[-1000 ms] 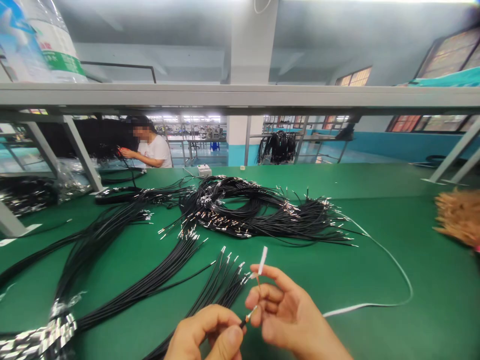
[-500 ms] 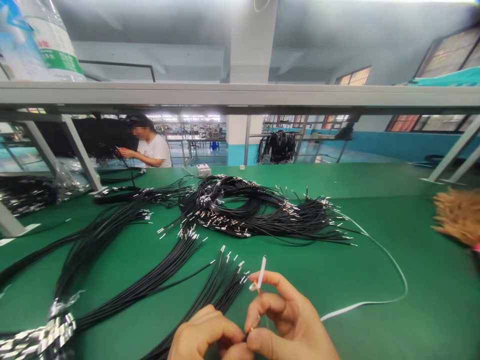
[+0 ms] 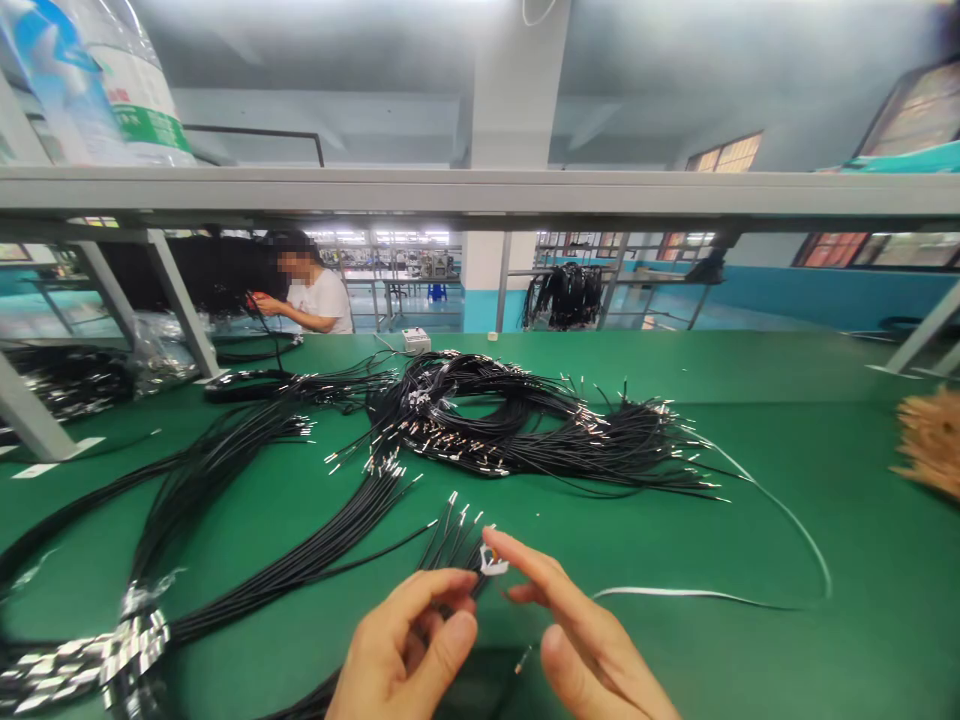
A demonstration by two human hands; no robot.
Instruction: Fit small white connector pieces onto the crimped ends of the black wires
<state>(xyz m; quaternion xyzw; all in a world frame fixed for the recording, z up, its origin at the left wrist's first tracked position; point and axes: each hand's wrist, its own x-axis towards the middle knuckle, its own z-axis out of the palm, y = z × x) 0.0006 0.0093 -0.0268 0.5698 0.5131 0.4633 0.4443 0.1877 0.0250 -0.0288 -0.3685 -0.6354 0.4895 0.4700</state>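
Pinching a white tie (image 3: 494, 562), both hands' fingers (image 3: 525, 575) work beside open green table (image 3: 787, 520).

A green worktop (image 3: 750, 380) carries a tangled heap of black wires (image 3: 525, 420) with metal-tipped ends near its middle; straighter bundles of black wires (image 3: 225, 470) fan out to the left, one bound in silvery wrap (image 3: 112, 650); a thin white cord (image 3: 750, 490) curves across the right; a small white box (image 3: 415, 340) sits at the far edge
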